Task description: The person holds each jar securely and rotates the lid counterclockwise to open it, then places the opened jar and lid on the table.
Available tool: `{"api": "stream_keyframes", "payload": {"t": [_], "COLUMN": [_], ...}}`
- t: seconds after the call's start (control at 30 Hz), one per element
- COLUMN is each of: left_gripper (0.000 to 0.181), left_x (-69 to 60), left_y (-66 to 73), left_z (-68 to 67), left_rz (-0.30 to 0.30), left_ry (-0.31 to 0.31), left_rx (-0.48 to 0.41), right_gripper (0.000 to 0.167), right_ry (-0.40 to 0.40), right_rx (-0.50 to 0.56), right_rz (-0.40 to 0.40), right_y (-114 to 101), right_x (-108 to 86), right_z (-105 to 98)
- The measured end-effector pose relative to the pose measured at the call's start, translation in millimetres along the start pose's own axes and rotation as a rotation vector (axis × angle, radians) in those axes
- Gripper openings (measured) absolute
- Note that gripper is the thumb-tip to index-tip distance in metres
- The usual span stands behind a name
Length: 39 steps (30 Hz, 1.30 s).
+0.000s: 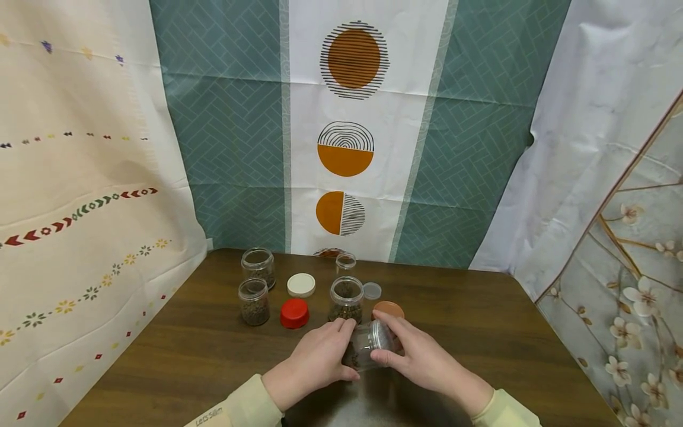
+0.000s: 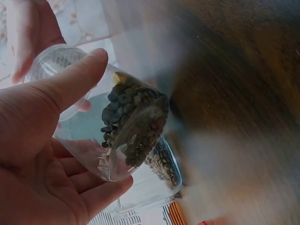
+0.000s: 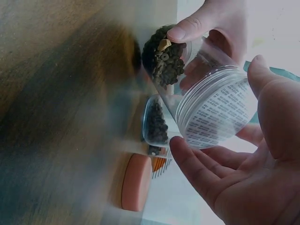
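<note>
A clear jar (image 1: 360, 351) lies tilted on its side above the front of the table, its mouth toward the right. My left hand (image 1: 320, 354) grips its body, thumb on one side and fingers around the other. Dark dried pieces (image 2: 136, 119), with one yellowish bit, are heaped toward its base. Over the threaded mouth lies a seal (image 3: 218, 112) printed with rows of small text. My right hand (image 1: 424, 359) is spread around that end, its fingers touching the rim; in the right wrist view the thumb stands slightly off it.
A jar (image 1: 346, 299) of dark pieces and a smaller jar (image 1: 345, 264) stand behind. Two jars (image 1: 254, 303) with contents stand at left. Lids lie between: white (image 1: 301, 285), red (image 1: 294, 313), translucent (image 1: 372, 290) and salmon (image 3: 136, 183). Fabric (image 1: 229, 118) hangs behind the table.
</note>
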State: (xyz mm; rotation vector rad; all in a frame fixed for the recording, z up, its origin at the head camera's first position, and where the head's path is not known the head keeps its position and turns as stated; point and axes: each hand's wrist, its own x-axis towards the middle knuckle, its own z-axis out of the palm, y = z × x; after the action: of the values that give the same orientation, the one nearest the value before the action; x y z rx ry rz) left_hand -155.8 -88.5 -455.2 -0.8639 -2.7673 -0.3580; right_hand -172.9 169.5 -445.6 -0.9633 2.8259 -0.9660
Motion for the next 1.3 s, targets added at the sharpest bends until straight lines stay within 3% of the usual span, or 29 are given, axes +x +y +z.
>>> {"api": "stream_keyframes", "payload": {"t": [0.33, 0.63, 1.3], "left_gripper": [0.093, 0.094, 0.095], "left_x": [1.1, 0.8, 2.3], "left_y": [-2.6, -3.9, -5.3], "left_z": [1.9, 3.2, 2.4], "left_rz": [0.008, 0.015, 0.008], "left_ry": [-0.005, -0.002, -0.013], "left_rx": [-0.009, -0.006, -0.005], "right_gripper": [0.082, 0.08, 0.077], "right_ry": [-0.011, -0.004, -0.011], "right_rx": [0.015, -0.041, -0.038], "right_rz": [0.008, -0.03, -0.225], "right_y": [1.0, 0.9, 0.6], "right_x": [-0.3, -1.8, -2.4], "right_z": [-1.0, -1.0, -5.0]}}
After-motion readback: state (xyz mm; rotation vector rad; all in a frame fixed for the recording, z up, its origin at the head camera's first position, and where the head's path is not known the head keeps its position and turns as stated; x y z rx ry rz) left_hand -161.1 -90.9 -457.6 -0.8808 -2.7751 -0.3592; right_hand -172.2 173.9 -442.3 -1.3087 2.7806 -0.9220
